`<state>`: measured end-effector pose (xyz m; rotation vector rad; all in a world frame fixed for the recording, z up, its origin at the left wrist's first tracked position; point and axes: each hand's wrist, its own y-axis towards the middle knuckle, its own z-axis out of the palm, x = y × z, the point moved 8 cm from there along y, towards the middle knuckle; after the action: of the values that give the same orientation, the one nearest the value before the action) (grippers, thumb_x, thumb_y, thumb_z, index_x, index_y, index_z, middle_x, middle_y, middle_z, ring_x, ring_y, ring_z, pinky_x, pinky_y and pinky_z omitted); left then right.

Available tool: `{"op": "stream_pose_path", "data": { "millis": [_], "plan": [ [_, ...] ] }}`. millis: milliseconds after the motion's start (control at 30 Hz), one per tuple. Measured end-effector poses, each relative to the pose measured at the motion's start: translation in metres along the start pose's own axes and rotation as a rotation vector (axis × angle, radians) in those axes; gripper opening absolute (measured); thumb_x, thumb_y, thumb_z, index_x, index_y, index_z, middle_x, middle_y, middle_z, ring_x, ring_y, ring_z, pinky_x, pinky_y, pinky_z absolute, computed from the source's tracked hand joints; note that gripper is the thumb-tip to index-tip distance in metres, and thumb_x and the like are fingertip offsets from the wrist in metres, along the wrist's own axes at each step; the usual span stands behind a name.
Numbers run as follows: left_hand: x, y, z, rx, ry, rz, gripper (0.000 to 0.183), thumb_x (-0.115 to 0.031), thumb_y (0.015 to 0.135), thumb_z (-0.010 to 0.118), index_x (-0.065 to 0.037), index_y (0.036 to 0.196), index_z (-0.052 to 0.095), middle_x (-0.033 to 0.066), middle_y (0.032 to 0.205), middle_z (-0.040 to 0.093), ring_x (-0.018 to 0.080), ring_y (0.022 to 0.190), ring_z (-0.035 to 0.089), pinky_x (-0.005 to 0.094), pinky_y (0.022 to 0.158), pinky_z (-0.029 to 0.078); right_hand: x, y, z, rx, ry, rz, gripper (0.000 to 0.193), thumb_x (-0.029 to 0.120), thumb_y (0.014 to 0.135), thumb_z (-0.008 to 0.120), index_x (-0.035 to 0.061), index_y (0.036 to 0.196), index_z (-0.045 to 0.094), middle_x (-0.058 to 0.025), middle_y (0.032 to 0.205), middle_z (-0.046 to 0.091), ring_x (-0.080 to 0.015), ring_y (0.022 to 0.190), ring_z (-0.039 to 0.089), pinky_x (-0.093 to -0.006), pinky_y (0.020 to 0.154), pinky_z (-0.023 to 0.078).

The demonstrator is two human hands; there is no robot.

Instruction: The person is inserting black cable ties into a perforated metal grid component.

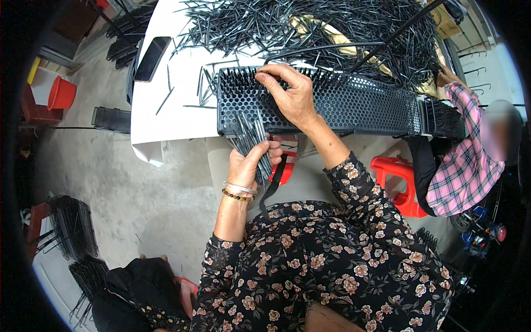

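My left hand (pixel 255 160) is wrapped round a bundle of thin black sticks (pixel 251 133), which fan out at the near left corner of a perforated black rack (pixel 359 105). My right hand (pixel 290 91) is over the rack's left end, its thumb and forefinger pinched together. Whatever sits between those fingertips is too small to make out. Black sticks stand upright in the holes along the rack's far left part (pixel 238 80). The near rows and much of the right side show bare holes.
Beyond the rack lies a large heap of loose black sticks (pixel 238 27) on a white table (pixel 166 119). A phone (pixel 152 59) rests at the table's left. On the right, a person in a pink plaid shirt (pixel 456 177) sits near a red stool (pixel 401 182). A dark bar (pixel 326 45) crosses the heap.
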<state>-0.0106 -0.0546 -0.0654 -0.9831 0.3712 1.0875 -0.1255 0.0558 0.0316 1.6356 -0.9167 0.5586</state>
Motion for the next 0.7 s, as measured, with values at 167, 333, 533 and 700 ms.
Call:
{"op": "stream_pose_path", "data": {
  "millis": [167,333,533,700],
  "plan": [
    [-0.001,0.000,0.000,-0.001,0.011,0.010,0.019,-0.007,0.086,0.059,0.006,0.100,0.057,0.0196,0.091,0.066,0.0208,0.075,0.067,0.0299,0.064,0.058,0.002,-0.004,0.003,0.027,-0.064,-0.032,0.012,0.014,0.078,0.069,0.0050,0.086,0.068,-0.0067,0.083,0.067,-0.0212,0.077,0.062,-0.0317,0.070,0.046],
    [0.001,0.001,-0.002,-0.017,0.008,-0.005,0.019,-0.006,0.086,0.059,0.006,0.100,0.057,0.0201,0.093,0.066,0.0210,0.076,0.067,0.0292,0.064,0.058,0.010,-0.007,0.009,0.046,-0.190,-0.123,0.013,0.010,0.078,0.069,0.0045,0.090,0.068,-0.0069,0.085,0.068,-0.0188,0.077,0.063,-0.0301,0.072,0.046],
    [0.001,0.001,-0.002,-0.024,0.028,0.007,0.023,-0.006,0.086,0.059,0.008,0.104,0.056,0.0188,0.092,0.065,0.0207,0.075,0.067,0.0286,0.064,0.058,0.020,-0.010,0.011,0.056,-0.301,-0.266,0.014,0.009,0.076,0.069,0.0065,0.091,0.068,-0.0054,0.084,0.068,-0.0186,0.077,0.063,-0.0304,0.072,0.045],
    [0.001,0.001,0.000,-0.019,0.033,0.006,0.023,-0.006,0.086,0.059,0.008,0.104,0.056,0.0180,0.091,0.066,0.0203,0.075,0.067,0.0284,0.064,0.058,0.024,-0.007,0.009,0.065,-0.272,-0.311,0.013,0.007,0.076,0.069,0.0062,0.089,0.068,-0.0054,0.082,0.068,-0.0193,0.076,0.062,-0.0307,0.071,0.046]
  ]
}}
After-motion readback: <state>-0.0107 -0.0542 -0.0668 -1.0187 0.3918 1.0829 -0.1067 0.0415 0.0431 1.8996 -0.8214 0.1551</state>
